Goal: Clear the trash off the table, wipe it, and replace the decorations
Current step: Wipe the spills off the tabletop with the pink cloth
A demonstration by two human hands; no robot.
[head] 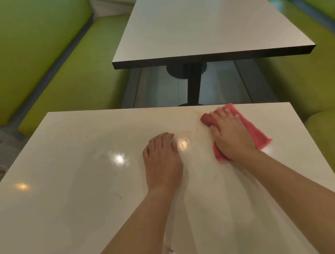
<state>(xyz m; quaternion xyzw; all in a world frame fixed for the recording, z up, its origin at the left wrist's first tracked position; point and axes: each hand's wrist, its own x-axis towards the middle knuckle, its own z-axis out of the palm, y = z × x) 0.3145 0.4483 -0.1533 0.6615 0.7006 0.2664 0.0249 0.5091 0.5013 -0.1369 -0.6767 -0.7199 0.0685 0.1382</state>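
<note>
Wiping stage, by the look of it — pink cloth (pixel 250 129) near the table's (pixel 69 203) far right corner, pinned under the flat right hand (pixel 230 136). Left hand (pixel 162 161) resting loosely on the tabletop, holding nothing. Soft, limp, probably damp — best pressed mid-cloth, not pinched by an edge.

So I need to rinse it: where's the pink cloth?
The pink cloth lies under the right hand, near the cream table's far right corner.
</note>
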